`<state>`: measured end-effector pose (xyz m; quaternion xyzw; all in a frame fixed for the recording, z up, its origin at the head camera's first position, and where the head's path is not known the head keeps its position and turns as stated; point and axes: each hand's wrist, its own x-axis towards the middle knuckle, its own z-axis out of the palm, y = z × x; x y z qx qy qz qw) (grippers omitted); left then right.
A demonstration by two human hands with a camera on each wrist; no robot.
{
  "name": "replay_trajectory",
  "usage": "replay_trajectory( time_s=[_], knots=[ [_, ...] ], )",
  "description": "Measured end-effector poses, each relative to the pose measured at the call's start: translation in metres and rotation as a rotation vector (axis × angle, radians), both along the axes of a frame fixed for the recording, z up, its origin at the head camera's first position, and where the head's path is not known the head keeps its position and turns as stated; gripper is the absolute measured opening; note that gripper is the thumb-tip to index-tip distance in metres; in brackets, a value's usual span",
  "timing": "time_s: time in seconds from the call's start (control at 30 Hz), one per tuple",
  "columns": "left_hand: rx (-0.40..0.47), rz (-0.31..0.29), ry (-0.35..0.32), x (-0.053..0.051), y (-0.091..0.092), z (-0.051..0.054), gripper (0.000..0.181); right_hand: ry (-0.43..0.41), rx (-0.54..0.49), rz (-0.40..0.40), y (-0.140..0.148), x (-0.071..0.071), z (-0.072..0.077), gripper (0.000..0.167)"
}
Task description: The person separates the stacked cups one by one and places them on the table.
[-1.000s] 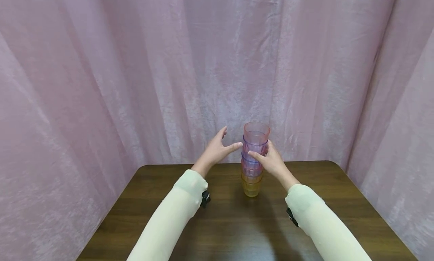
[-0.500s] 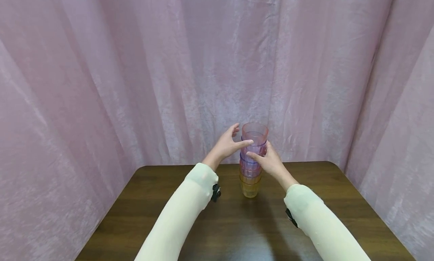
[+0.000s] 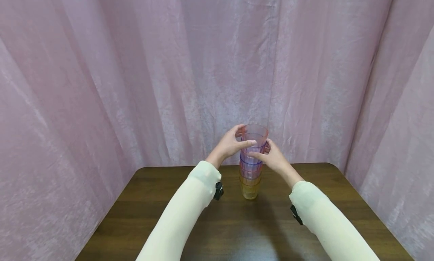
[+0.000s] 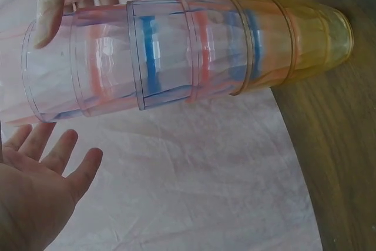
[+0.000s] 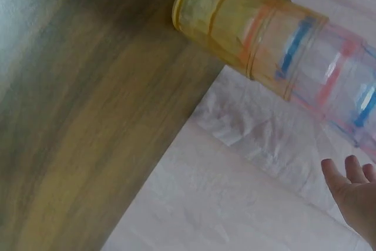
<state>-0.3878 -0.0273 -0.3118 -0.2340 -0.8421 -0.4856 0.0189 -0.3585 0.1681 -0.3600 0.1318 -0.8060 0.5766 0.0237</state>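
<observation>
**Tall upright column of nested see-through tumblers between bare left hand and bare right hand**

Standing on the dark brown wood-grain table, in its far part: yellow at the foot, pink at the top, blue and reddish rims between. To the left, at the top tumblers: fingers spread apart, thumb across the front. To the right, slightly lower: thumb likewise in front, fingers parted behind. Firm contact on either side: cannot tell. Behind, draped pink velvety curtain. On both forearms, pale green fabric sleeves.
</observation>
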Motion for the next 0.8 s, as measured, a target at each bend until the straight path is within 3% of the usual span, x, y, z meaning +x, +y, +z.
replay_trajectory(
  time_s=[0.27,0.43,0.8],
  knots=[
    [0.014,-0.024,-0.018,-0.0024,0.0001,0.0013,0.088,0.03,0.004,0.044,0.0054,-0.0032,0.0031,0.08],
    [-0.003,-0.029,-0.004,-0.0046,0.0035,0.003,0.088,0.019,0.007,0.023,0.0065,-0.005,0.0018,0.076],
    [0.036,-0.023,-0.034,-0.007,0.0036,0.0031,0.083,0.036,0.005,0.037,0.0067,-0.0075,-0.0028,0.078]
  ],
)
